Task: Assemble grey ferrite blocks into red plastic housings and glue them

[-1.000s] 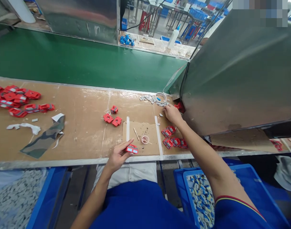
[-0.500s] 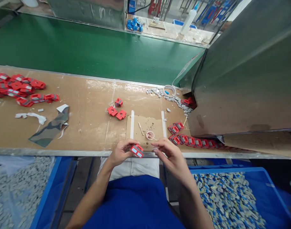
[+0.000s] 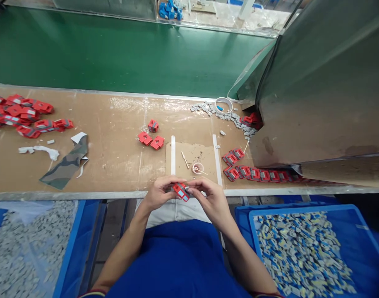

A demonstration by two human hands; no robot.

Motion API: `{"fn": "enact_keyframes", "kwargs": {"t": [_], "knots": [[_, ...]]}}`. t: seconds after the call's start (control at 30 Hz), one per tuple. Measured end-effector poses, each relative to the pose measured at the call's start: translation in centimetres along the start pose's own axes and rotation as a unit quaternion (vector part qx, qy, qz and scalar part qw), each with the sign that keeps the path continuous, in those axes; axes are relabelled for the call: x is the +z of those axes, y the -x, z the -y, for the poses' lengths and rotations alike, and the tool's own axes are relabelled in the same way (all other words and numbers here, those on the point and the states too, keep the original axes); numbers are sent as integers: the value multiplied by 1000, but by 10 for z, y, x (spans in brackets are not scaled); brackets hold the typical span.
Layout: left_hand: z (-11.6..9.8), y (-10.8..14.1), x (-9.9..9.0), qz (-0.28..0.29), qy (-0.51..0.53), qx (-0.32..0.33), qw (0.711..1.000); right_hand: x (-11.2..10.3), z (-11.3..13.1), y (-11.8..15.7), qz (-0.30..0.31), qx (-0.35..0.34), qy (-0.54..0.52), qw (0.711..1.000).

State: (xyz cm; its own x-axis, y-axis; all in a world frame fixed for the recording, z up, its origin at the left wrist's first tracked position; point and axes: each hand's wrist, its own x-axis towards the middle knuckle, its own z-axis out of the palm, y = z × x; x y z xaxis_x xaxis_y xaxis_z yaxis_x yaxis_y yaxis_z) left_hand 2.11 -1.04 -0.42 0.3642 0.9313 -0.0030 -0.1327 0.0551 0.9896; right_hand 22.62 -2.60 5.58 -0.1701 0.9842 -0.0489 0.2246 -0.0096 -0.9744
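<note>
My left hand [image 3: 161,193] grips a red plastic toy part [image 3: 181,191] with white panels and a grey stripe, held just off the table's front edge. At its right side my right hand [image 3: 208,198] pinches a small dark grey piece [image 3: 187,188] against it; the fingers partly hide this piece. Just beyond the hands, a small round cup [image 3: 197,168] has a thin stick [image 3: 202,171] across it. A white stick [image 3: 185,158] lies left of the cup on a taped cardboard sheet [image 3: 177,169]. Several similar red parts [image 3: 254,174] stand in a row to the right.
Red parts [image 3: 18,111] pile up at the left near a camouflage strip [image 3: 67,163]. Three more [image 3: 152,126] lie mid-table. Small grey pieces and a tape roll [image 3: 223,106] are at the back right. Blue bins [image 3: 251,223] flank me; a metal panel [image 3: 316,95] rises on the right.
My right hand has moved left from beside the cup to the red toy part, and its fingers now touch it. The view has shifted slightly.
</note>
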Motion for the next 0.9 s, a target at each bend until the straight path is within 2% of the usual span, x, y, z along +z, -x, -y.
{"fn": "enact_keyframes", "kwargs": {"t": [0.1, 0.27, 0.43, 0.63, 0.9], "knots": [[0, 1, 1, -2, -10, -17, 1000, -1, -2, 0, -2, 3, 25, 1000], [-3, 0, 0, 5, -69, 8, 998, -5, 3, 0, 27, -27, 104, 994], [-5, 1, 2, 0, -92, 16, 996, 7, 4, 10, -14, -54, 153, 987], [-5, 1, 2, 5, -124, 31, 992, 14, -1, 17, -34, -59, 103, 992], [-5, -4, -5, 65, -121, 73, 988, -5, -1, 9, 61, 6, 20, 998]]}}
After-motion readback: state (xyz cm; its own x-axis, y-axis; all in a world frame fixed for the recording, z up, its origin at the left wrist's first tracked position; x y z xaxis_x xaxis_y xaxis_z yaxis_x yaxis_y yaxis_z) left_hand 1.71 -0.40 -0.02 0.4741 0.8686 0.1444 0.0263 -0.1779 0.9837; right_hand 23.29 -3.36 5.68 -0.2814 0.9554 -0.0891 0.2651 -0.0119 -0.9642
